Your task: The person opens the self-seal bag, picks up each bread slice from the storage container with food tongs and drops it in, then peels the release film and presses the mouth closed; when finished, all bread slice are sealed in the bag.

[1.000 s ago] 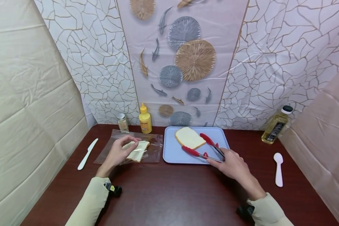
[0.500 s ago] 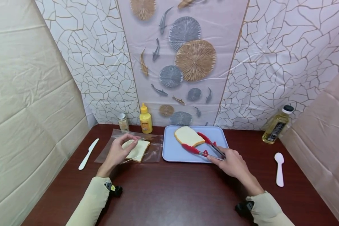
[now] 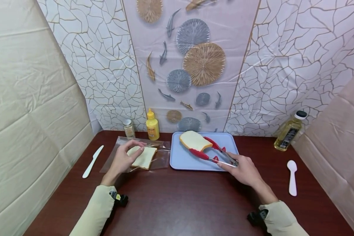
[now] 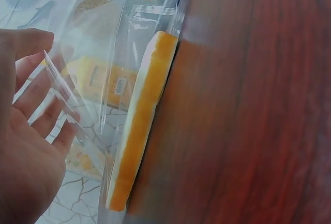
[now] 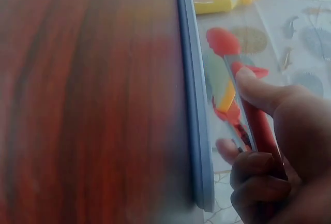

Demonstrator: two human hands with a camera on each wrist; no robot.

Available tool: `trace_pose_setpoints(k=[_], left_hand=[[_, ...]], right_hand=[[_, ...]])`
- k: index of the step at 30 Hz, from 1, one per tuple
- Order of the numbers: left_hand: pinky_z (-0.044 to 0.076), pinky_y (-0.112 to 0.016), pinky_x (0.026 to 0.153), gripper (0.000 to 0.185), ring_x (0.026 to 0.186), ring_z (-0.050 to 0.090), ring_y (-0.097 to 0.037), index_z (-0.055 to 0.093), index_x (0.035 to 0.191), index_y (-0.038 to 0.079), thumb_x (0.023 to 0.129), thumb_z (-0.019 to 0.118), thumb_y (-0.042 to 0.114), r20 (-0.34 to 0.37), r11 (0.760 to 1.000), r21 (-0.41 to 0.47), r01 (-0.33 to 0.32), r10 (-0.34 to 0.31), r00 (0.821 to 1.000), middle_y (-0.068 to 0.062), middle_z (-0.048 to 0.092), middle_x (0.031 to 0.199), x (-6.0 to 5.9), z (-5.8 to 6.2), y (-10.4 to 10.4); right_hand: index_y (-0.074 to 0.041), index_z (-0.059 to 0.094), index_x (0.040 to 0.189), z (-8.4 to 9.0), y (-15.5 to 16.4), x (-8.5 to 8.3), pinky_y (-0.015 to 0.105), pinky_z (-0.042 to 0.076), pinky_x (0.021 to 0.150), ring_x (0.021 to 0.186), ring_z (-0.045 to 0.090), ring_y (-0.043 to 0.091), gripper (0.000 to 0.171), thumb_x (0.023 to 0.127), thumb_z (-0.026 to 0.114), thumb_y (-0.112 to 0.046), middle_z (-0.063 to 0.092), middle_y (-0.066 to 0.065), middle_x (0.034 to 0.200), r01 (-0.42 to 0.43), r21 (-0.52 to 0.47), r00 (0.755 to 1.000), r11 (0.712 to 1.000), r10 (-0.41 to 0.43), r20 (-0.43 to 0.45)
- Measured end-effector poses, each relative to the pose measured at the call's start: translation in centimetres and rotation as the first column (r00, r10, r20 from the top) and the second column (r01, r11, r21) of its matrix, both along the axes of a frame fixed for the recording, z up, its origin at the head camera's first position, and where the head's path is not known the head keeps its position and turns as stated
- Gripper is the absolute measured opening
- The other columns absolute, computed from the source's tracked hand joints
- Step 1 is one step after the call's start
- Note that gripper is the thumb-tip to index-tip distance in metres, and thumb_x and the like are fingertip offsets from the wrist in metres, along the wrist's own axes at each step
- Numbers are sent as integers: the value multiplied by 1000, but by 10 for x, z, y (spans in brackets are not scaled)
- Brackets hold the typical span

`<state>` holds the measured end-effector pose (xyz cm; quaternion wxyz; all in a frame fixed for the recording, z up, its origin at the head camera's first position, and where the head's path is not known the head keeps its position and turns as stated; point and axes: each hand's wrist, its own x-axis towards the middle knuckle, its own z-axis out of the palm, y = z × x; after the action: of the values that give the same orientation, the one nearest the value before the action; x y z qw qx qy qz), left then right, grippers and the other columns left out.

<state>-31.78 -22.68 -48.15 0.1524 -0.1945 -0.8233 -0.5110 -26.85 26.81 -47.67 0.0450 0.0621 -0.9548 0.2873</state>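
My left hand (image 3: 122,160) pinches the raised edge of a clear plastic bag (image 3: 163,159) lying at the left. Inside the bag rests a slice of bread (image 3: 144,158); its orange crust shows side-on in the left wrist view. With my right hand (image 3: 245,170) I grip red-tipped metal tongs (image 3: 201,154), thumb along one arm and fingers curled round the other. Between the tips of the tongs is a second bread slice (image 3: 194,140), tilted over the light blue tray (image 3: 177,162). In the right wrist view the tongs' red tip (image 5: 223,42) stands above the tray edge.
Behind the bag stand a yellow mustard bottle (image 3: 152,126) and a small spice jar (image 3: 129,128). A white knife (image 3: 92,161) lies at the far left. On the right are an oil bottle (image 3: 289,132) and a white spoon (image 3: 292,177). Patterned cloth walls enclose the dark table.
The tongs have closed in on the bread slice over the tray, and it has tilted and shifted slightly left. The left hand has stayed nearly still at the bag while its film shifted a little.
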Motion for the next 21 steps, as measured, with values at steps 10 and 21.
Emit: trace_pose_setpoints(k=[10,21], left_hand=[[48,-35,114,14,125,72,-18,85,106,19,97,84,29,17,998,-66,-6,7,1000,4,82,122,-1,-5,2],[47,-21,110,15,124,73,-18,86,108,17,98,83,29,-4,996,-85,-6,6,1000,5,82,121,-3,-8,3]], right_hand=[[-11,60,154,5,-3,1,38,49,83,113,61,28,93,87,78,-73,64,22,151,-79,-36,997,996,79,-9],[-22,65,152,10,-14,4,38,52,87,110,63,20,82,88,78,-72,73,4,140,-253,-24,967,967,253,-12]])
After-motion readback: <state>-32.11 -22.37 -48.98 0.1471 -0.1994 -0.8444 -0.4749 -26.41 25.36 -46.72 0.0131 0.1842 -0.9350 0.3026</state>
